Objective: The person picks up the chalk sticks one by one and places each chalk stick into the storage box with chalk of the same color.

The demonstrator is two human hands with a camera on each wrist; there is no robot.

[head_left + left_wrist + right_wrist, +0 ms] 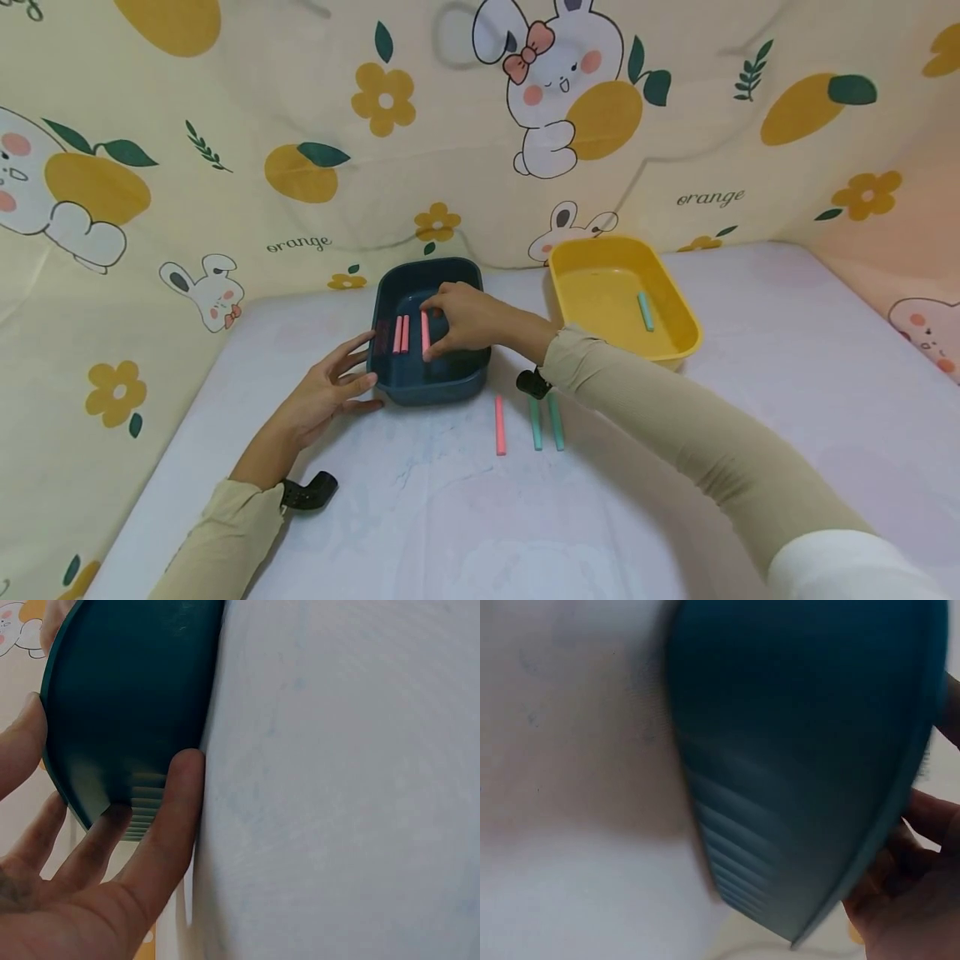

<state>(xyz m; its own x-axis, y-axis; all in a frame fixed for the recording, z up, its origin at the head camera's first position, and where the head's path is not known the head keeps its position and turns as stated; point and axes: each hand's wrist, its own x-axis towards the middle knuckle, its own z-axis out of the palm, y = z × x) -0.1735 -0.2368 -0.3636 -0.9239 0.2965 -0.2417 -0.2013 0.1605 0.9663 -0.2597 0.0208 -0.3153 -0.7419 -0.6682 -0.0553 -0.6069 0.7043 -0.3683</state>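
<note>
Over the inside of a dark blue plastic basin (431, 392), my right hand (468, 317) pinches a pink chalk stick (425, 333) by its two ends, between thumb and fingers. Two more pink chalk sticks (401, 334) lie side by side on the basin floor, left of that hand. My left hand (324, 393) rests against the basin's left side with its fingers spread. In the left wrist view, the fingers (180, 795) lie along the basin's outer wall (135, 697). The right wrist view shows the basin wall (802, 750) hiding most of the right hand (919, 892).
A yellow basin (686, 333) with one green chalk stick (646, 312) inside stands to the right, behind my right forearm. On the white tablecloth (450, 517) lie a pink chalk stick (500, 425) and two green ones (556, 423). A printed cloth (450, 167) hangs behind.
</note>
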